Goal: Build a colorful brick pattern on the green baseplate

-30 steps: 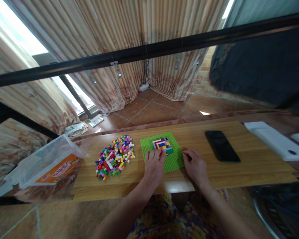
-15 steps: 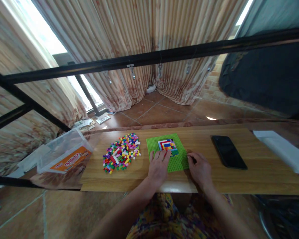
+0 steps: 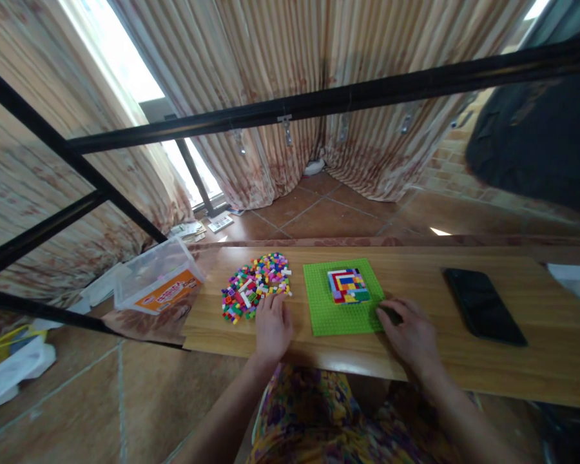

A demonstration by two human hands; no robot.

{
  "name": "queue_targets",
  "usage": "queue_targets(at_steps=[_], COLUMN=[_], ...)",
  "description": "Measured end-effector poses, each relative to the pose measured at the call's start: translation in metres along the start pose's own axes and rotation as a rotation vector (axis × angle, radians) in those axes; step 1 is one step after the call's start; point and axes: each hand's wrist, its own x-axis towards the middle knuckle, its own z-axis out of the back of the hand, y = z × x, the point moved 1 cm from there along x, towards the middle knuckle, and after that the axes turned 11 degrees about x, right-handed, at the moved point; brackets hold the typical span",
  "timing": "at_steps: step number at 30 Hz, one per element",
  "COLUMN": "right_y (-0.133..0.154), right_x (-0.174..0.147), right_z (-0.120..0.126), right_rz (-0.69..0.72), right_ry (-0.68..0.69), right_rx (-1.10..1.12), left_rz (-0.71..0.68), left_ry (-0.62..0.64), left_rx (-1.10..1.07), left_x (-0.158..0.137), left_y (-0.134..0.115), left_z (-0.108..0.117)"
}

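A green studded baseplate (image 3: 344,323) lies flat on the wooden board. On it sits a low rectangular block of multicoloured toy bricks (image 3: 348,286) fitted tightly together. My left hand (image 3: 273,327) is at the near right edge of a pile of loose toy bricks (image 3: 244,298), palm down, with its fingers stretched toward them; nothing shows in it. At the baseplate's right edge, my right hand (image 3: 410,332) has its thumb and forefinger curled together on the rim, with a dark gap between them.
To the right lies a black phone (image 3: 484,306). A clear plastic box with an orange label (image 3: 169,291) stands off the board's left end. Past the board runs a black metal rail (image 3: 319,103), with curtains (image 3: 251,58) behind. White paper (image 3: 577,283) lies at far right.
My left hand has moved off the brick block and leftward to the loose pile. My right hand stays by the baseplate's right edge. The view has shifted, so most things appear farther right.
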Motion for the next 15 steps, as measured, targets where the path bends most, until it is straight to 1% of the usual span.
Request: queue_targets(at_steps=[3,6,11,15], right_y=[0.000,0.002,0.006,0.007], right_x=[0.000,-0.001,0.000,0.001], right_z=[-0.001,0.000,0.001,0.002], right_rz=[0.026,0.040,0.029,0.009], right_ry=[0.011,0.027,0.011,0.019], right_rx=[-0.023,-0.020,0.004,0.033], left_rz=[0.032,0.034,0.080,0.075], left_ry=[0.042,0.101,0.175,0.191], left_rx=[0.147,0.266,0.341,0.382], left_x=[0.013,0.022,0.025,0.025], left_y=[0.012,0.013,0.007,0.006], left_z=[0.006,0.009,0.008,0.007])
